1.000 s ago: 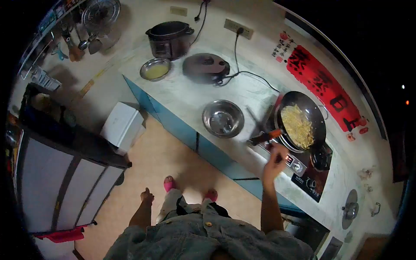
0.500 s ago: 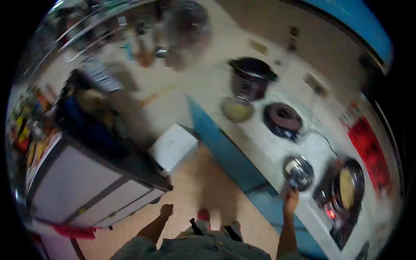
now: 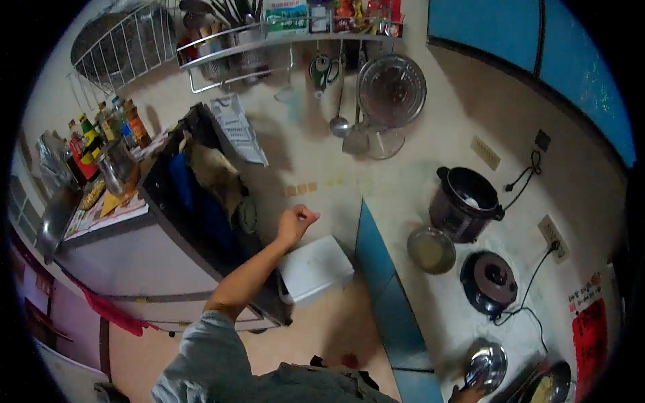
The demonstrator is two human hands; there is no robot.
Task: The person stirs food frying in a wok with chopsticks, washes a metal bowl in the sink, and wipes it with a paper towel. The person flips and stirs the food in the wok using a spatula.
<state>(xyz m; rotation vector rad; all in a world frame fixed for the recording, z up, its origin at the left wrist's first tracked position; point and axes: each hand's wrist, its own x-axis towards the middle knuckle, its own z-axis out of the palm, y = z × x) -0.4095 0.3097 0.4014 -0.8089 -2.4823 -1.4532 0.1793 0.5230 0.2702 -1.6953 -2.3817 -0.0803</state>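
One steel bowl [image 3: 496,357] sits on the counter [image 3: 430,305] by your right hand [image 3: 469,393], whose opening and grip you can't tell; it looks light, stiff, slippery, best held by its rim. Your left hand [image 3: 294,226] is half-curled, empty.

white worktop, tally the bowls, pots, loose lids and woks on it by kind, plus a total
round silver metal bowls: 2
dark cooker pot with side handles: 1
round dark brown and black lid with a knob: 1
black wok, cut off by the picture edge: 1
total: 5
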